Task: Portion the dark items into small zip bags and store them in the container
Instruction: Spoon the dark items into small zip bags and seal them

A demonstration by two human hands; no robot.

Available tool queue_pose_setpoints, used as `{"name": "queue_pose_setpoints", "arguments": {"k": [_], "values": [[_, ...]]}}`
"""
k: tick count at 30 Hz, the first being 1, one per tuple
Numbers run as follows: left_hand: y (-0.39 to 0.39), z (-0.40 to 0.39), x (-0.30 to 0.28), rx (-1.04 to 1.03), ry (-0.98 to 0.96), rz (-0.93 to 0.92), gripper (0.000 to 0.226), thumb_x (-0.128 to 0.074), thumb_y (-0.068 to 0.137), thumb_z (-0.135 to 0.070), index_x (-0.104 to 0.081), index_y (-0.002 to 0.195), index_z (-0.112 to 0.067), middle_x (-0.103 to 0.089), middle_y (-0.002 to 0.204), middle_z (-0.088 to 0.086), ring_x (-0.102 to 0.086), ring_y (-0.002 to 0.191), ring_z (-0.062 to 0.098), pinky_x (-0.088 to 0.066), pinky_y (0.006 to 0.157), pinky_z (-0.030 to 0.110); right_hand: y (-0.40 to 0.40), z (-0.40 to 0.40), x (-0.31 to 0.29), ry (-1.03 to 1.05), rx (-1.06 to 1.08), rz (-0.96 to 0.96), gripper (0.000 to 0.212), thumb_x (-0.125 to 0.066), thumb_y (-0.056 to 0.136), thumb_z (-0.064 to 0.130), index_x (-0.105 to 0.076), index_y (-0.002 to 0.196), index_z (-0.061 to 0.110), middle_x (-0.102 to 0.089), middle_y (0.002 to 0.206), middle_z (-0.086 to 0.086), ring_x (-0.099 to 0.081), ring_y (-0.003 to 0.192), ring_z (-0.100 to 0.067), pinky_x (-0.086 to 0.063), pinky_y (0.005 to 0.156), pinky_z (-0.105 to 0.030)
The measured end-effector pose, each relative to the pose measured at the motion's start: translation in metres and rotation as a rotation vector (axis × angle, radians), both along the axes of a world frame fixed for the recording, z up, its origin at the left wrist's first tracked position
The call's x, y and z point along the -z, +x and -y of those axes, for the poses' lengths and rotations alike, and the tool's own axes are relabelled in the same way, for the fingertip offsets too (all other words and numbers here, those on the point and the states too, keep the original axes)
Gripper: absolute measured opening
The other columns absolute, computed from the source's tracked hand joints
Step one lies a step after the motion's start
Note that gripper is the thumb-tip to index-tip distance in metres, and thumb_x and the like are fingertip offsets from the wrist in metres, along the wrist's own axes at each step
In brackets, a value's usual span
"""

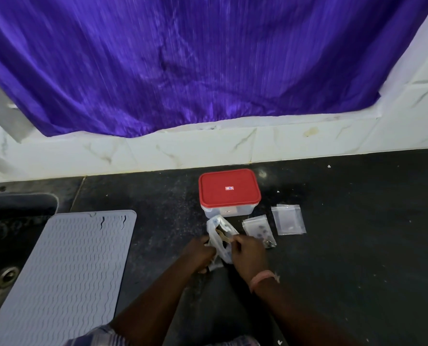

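Note:
A crumpled white plastic bag (220, 236) with dark and brownish items showing at its mouth sits on the black counter, just in front of the container. My left hand (200, 253) grips the bag's left side and my right hand (246, 250) pinches its right edge. The clear container (230, 193) has its red lid on. To its right lie a small zip bag (257, 229) holding several dark items and an empty-looking zip bag (288, 219), both flat on the counter.
A grey ribbed mat (65, 273) covers the left of the counter, partly over a sink (10, 231) with a drain. White marble tiles and a purple curtain (183, 66) rise behind the counter.

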State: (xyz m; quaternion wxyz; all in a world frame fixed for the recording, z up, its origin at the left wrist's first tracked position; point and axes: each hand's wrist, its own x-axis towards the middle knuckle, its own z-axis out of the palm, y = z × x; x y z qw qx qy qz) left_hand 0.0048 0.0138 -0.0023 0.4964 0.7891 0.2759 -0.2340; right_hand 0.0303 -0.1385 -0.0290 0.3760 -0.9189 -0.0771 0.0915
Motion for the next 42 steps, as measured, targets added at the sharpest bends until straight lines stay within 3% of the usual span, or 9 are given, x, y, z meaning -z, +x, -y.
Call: {"name": "queue_pose_setpoints", "arguments": {"k": [3, 8, 10, 14, 18, 22, 26, 31, 42], "values": [[-0.002, 0.000, 0.002, 0.026, 0.027, 0.011, 0.022, -0.055, 0.095, -0.013, -0.067, 0.112, -0.021, -0.070, 0.082, 0.006, -0.064, 0.058, 0.013, -0.052, 0.048, 0.023, 0.000, -0.007, -0.005, -0.034, 0.017, -0.001, 0.019, -0.057, 0.090, 0.016, -0.076, 0.092, 0.016, -0.073, 0.081, -0.001, -0.066, 0.075, -0.013, -0.053, 0.072, -0.025], [-0.003, -0.003, -0.003, 0.024, 0.019, 0.005, 0.025, -0.058, 0.091, -0.013, -0.066, 0.113, -0.022, -0.067, 0.081, 0.003, -0.061, 0.058, 0.013, -0.051, 0.047, 0.025, 0.011, -0.003, -0.003, 0.420, 0.508, -0.547, 0.021, -0.053, 0.087, 0.003, -0.072, 0.078, 0.002, -0.065, 0.063, -0.011, -0.058, 0.049, -0.021, -0.046, 0.045, -0.026], [-0.004, -0.004, -0.004, 0.018, 0.005, 0.001, 0.025, -0.058, 0.090, -0.013, -0.068, 0.112, -0.022, -0.067, 0.078, 0.004, -0.061, 0.058, 0.013, -0.050, 0.046, 0.025, 0.010, -0.002, 0.003, 0.430, 0.536, -0.490, 0.026, -0.052, 0.088, 0.002, -0.073, 0.074, 0.005, -0.065, 0.062, -0.013, -0.057, 0.048, -0.022, -0.048, 0.044, -0.028], [-0.006, -0.003, -0.005, -0.020, 0.031, 0.007, 0.022, -0.060, 0.088, -0.015, -0.070, 0.107, -0.018, -0.068, 0.075, 0.006, -0.062, 0.057, 0.016, -0.053, 0.049, 0.027, 0.005, -0.002, 0.003, 0.373, 0.540, -0.388, 0.032, -0.055, 0.086, 0.005, -0.072, 0.064, 0.021, -0.073, 0.077, -0.015, -0.068, 0.069, -0.034, -0.060, 0.072, -0.046], [-0.007, -0.007, -0.005, -0.133, 0.081, -0.014, 0.010, -0.064, 0.089, -0.016, -0.068, 0.099, -0.014, -0.070, 0.077, 0.010, -0.066, 0.060, 0.019, -0.059, 0.053, 0.030, 0.006, 0.006, 0.004, 0.411, 0.612, -0.371, 0.028, -0.051, 0.087, 0.006, -0.075, 0.072, 0.011, -0.070, 0.073, -0.015, -0.061, 0.057, -0.028, -0.056, 0.056, -0.037], [-0.010, -0.011, -0.005, -0.294, 0.127, 0.039, 0.008, -0.067, 0.087, -0.013, -0.068, 0.089, -0.006, -0.073, 0.068, 0.012, -0.068, 0.052, 0.020, -0.062, 0.058, 0.035, 0.005, 0.014, 0.006, 0.454, 0.617, -0.331, 0.032, -0.056, 0.084, 0.003, -0.071, 0.063, 0.022, -0.068, 0.069, -0.008, -0.063, 0.066, -0.025, -0.056, 0.080, -0.048], [-0.013, -0.018, -0.012, -0.340, 0.307, 0.163, 0.013, -0.064, 0.083, -0.020, -0.069, 0.071, -0.020, -0.073, 0.068, 0.002, -0.073, 0.070, 0.023, -0.062, 0.074, 0.039, 0.004, 0.018, 0.004, 0.491, 0.622, -0.321, 0.023, -0.062, 0.086, 0.007, -0.074, 0.070, 0.019, -0.069, 0.072, -0.008, -0.062, 0.068, -0.022, -0.056, 0.079, -0.047], [-0.017, -0.021, -0.023, -0.326, 0.476, 0.276, 0.017, -0.059, 0.090, -0.018, -0.074, 0.082, -0.021, -0.073, 0.082, 0.003, -0.067, 0.080, 0.023, -0.052, 0.070, 0.030, -0.002, 0.017, -0.010, 0.548, 0.643, -0.338, 0.016, -0.061, 0.089, 0.007, -0.076, 0.083, 0.011, -0.068, 0.074, -0.010, -0.060, 0.065, -0.022, -0.053, 0.062, -0.035], [-0.027, -0.018, -0.021, -0.275, 0.451, 0.327, 0.013, -0.065, 0.092, -0.024, -0.077, 0.089, -0.019, -0.074, 0.084, 0.005, -0.070, 0.081, 0.023, -0.058, 0.075, 0.036, -0.020, -0.011, -0.047, 0.536, 0.338, -0.154, 0.022, -0.065, 0.090, 0.013, -0.075, 0.071, 0.017, -0.066, 0.057, -0.001, -0.059, 0.056, -0.014, -0.053, 0.060, -0.034]]}}
